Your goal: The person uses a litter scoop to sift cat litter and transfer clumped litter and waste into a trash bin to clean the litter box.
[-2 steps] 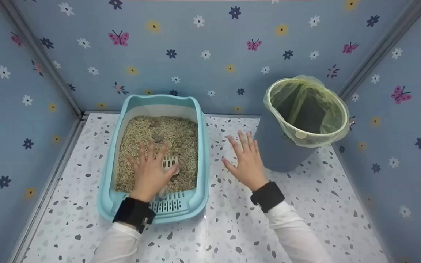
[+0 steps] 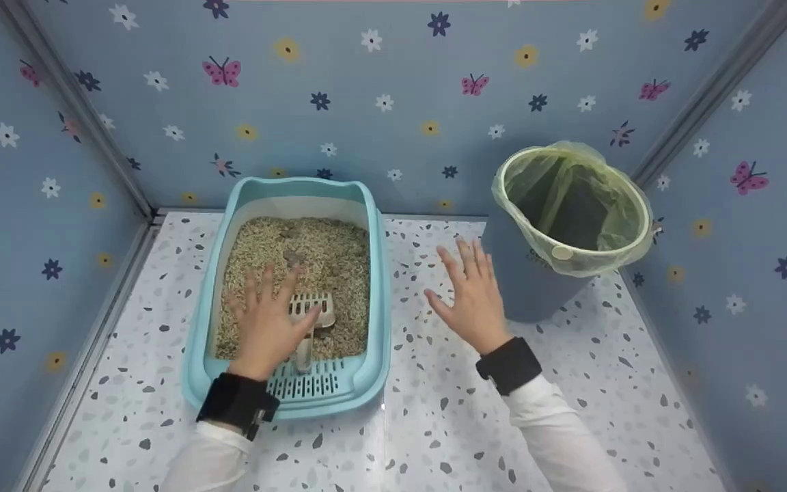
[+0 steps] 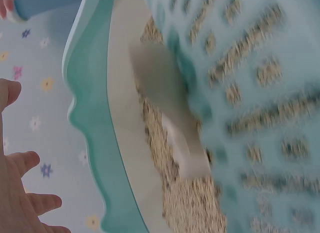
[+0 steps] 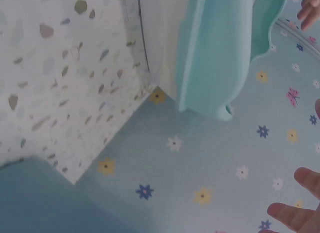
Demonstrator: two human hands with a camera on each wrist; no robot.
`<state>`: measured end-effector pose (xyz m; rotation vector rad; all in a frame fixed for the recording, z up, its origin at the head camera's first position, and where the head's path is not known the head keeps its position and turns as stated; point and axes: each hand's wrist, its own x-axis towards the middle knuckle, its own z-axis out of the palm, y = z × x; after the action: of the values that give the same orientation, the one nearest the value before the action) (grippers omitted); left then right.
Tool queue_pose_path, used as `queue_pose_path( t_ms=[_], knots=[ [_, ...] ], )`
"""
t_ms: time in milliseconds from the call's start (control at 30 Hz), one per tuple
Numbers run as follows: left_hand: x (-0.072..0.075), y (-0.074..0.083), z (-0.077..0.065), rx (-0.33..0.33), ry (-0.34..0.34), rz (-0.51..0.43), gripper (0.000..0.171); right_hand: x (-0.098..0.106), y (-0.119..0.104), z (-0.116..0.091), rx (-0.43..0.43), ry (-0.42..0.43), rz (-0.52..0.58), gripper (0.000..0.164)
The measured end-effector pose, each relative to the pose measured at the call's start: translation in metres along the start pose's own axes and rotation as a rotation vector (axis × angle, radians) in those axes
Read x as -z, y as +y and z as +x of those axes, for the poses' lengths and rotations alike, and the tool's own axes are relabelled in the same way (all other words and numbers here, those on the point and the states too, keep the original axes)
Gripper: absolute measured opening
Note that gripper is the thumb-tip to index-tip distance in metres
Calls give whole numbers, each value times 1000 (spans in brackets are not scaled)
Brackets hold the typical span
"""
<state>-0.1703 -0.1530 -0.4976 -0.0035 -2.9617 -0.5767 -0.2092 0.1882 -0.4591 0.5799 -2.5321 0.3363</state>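
My left hand [image 2: 267, 331] hovers with spread fingers over the turquoise litter box [image 2: 381, 294] and holds nothing. Partly behind its thumb, a pale slotted litter scoop [image 2: 325, 311] lies on the tan litter [image 2: 342, 263], its handle leaning toward the perforated front ledge [image 2: 325, 385]. In the left wrist view the scoop [image 3: 162, 83] is blurred. Greyish clumps [image 2: 292, 257] sit farther back in the litter. My right hand [image 2: 475, 301], empty and fingers spread, is above the floor between the litter box and the grey-blue bin [image 2: 533, 280].
A yellowish translucent bag [image 2: 622, 225] lines the bin and folds over its rim. Flower-patterned blue walls [image 2: 393, 137] enclose the speckled white floor [image 2: 427, 410] at the back and both sides.
My left hand has shifted left and slightly toward me, uncovering more of the scoop. My right hand has moved a little to the right, toward the bin.
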Motion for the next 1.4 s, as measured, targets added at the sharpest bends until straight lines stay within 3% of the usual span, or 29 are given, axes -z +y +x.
queue_pose_path(
  t_ms=[67,233,367,533,733,933,1033,1400],
  knots=[
    [3,-8,-3,9,11,-7,81,7,7,2,-1,30,-14,71],
    [14,-48,-13,64,41,-23,83,37,42,14,-53,119,-83,74],
    [18,-71,-19,112,45,-33,84,53,70,20,-118,117,-122,77],
    [19,-89,-23,161,21,-59,87,64,100,23,-190,76,-141,83],
    [12,-102,-24,214,-69,-137,89,64,125,26,-248,-23,-164,81],
    [0,-111,-27,304,-143,-231,80,60,134,26,-228,-77,-187,49],
    [-5,-115,-27,354,-176,-267,74,59,134,26,-204,-78,-206,49],
    [-9,-119,-27,376,-148,-394,73,50,142,26,-153,5,-278,58]
  ],
)
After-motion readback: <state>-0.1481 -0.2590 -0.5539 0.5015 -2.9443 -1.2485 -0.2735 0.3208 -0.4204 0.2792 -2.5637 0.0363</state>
